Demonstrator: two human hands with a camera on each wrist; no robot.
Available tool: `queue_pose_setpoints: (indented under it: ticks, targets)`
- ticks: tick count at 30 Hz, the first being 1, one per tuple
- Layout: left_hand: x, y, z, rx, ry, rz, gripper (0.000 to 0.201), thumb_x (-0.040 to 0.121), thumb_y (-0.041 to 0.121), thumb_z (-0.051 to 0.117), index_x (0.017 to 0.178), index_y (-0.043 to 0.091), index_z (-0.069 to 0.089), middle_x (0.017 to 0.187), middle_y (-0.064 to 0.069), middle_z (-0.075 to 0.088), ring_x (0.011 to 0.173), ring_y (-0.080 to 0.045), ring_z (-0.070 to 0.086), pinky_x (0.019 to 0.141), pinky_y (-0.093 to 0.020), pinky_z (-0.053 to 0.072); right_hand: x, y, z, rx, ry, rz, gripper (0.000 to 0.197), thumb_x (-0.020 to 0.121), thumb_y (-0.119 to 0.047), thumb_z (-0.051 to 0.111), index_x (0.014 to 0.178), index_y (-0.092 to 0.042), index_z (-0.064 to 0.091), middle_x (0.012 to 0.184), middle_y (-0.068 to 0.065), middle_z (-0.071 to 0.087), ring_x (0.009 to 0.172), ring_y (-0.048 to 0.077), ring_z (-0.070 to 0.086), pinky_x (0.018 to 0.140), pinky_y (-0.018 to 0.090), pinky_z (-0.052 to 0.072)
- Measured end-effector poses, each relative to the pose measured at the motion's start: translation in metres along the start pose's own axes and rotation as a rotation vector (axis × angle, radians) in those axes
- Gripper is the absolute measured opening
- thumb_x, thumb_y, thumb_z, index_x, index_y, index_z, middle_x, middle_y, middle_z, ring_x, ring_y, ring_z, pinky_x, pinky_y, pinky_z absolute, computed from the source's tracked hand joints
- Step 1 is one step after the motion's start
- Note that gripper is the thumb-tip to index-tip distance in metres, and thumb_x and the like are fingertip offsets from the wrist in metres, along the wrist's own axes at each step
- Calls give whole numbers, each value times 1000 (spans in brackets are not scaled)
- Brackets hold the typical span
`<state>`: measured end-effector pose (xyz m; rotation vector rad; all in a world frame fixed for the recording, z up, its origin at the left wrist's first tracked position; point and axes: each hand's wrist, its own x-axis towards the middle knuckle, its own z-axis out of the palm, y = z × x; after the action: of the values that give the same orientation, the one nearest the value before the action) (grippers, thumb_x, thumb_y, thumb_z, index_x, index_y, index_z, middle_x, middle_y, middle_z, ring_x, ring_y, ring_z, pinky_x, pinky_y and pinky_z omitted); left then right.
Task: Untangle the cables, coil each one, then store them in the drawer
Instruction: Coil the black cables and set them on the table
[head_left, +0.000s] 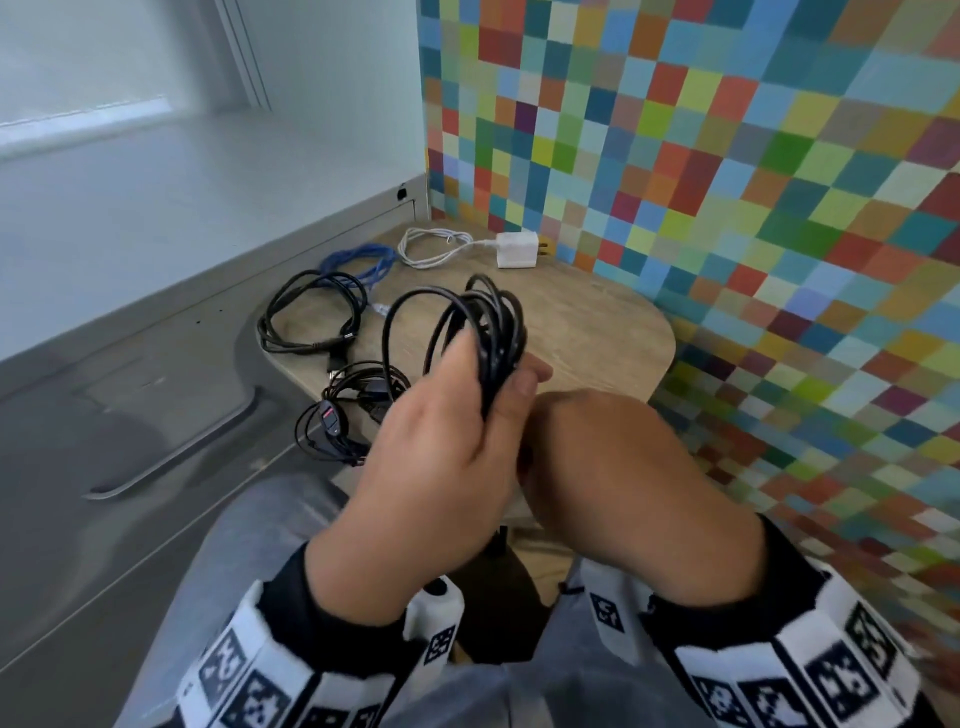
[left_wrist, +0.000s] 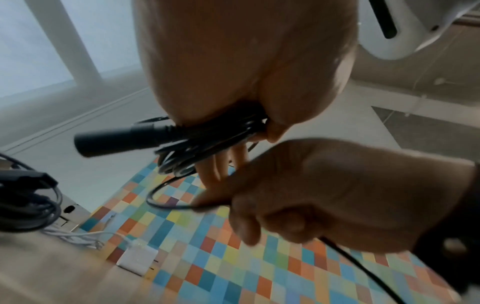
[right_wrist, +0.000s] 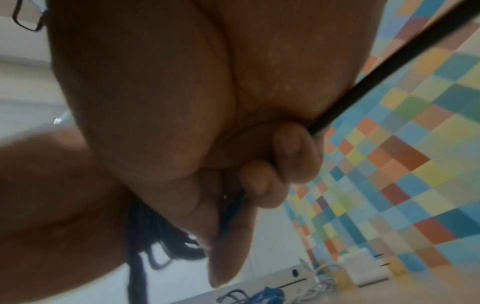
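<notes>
My left hand (head_left: 491, 376) grips a bundle of black cable loops (head_left: 483, 322) above the small wooden table (head_left: 597, 332). In the left wrist view the coil (left_wrist: 197, 144) crosses the palm and a black barrel plug (left_wrist: 116, 139) sticks out to the left. My right hand (head_left: 550, 441) is just right of the left one, its fingers curled round the loose strand (right_wrist: 389, 67) of the same cable. In that same view its thumb and forefinger pinch a loop (left_wrist: 168, 203). On the table lie a black coil (head_left: 306, 317), a blue cable (head_left: 358, 262), a white cable (head_left: 436, 247) with its charger (head_left: 517, 249), and a black tangle (head_left: 353, 405).
A grey cabinet front with a long metal handle (head_left: 171, 457) runs along the left of the table. A wall of coloured squares (head_left: 727, 182) closes off the back and right side. My grey-trousered knees are below the hands.
</notes>
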<state>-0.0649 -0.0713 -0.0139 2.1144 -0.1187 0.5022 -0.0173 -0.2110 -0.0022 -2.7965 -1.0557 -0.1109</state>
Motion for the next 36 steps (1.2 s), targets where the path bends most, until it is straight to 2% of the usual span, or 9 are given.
queue_pose_setpoints:
  ticks: [2,5,9,15,19,23,27,33,36]
  targets:
    - [0,2,0,19,-22,-32,31,102,45,41,111,23,60,98,11,71,94,-5,67,83,-39,51,-2,-4,-5,118,-46,-72,22,92,-22,62,75,-27,49,65,-4,50,53,15,45,49,29,31]
    - [2,4,-6,8,-31,-41,29,104,43,39,101,20,57,85,6,70,81,-11,67,73,-43,52,-5,1,-11,262,104,-148,13,89,-20,68,76,-23,70,67,-4,65,56,15,56,53,30,43]
    - [7,12,-13,-75,-124,-126,29,103,36,45,78,21,47,63,5,59,56,-9,54,56,-32,44,-9,6,-17,559,136,-186,16,84,-19,80,70,-26,76,63,-12,67,57,8,64,52,23,48]
    - [13,9,-15,-61,-208,-108,40,106,36,42,69,21,47,56,10,51,53,-7,48,52,-21,35,-14,7,-19,610,182,-140,11,79,-24,89,73,-25,79,68,-14,72,63,5,70,56,25,54]
    - [12,-4,-22,-23,-406,-214,43,103,46,45,72,19,57,49,14,51,45,-2,43,53,-28,34,-17,23,-31,604,212,-80,12,75,-27,92,82,-32,83,75,-22,75,75,-2,72,65,11,52]
    - [12,-17,-43,-191,-561,-228,46,89,65,62,70,23,69,52,9,47,49,-9,40,52,-28,34,-18,50,-48,681,365,6,12,77,-30,86,88,-33,82,83,-22,77,75,6,73,62,18,55]
    - [8,-21,-52,-621,-454,-258,28,86,41,79,68,26,63,52,10,42,42,-6,34,41,-19,29,-14,79,-48,684,518,126,7,83,-32,81,90,-33,80,81,-17,77,76,13,73,72,33,60]
    - [14,-23,-54,-1140,-272,-289,37,87,46,71,75,19,48,53,9,34,38,-5,25,39,-28,15,-9,96,-16,556,456,221,14,94,-27,73,102,-38,78,87,-27,70,83,-5,68,74,18,52]
    - [12,-23,-54,-1200,-310,-320,35,90,47,65,75,20,49,52,11,33,38,-7,17,38,-25,13,-5,97,-2,464,407,235,22,100,-21,65,112,-33,79,91,-26,67,82,6,68,70,22,50]
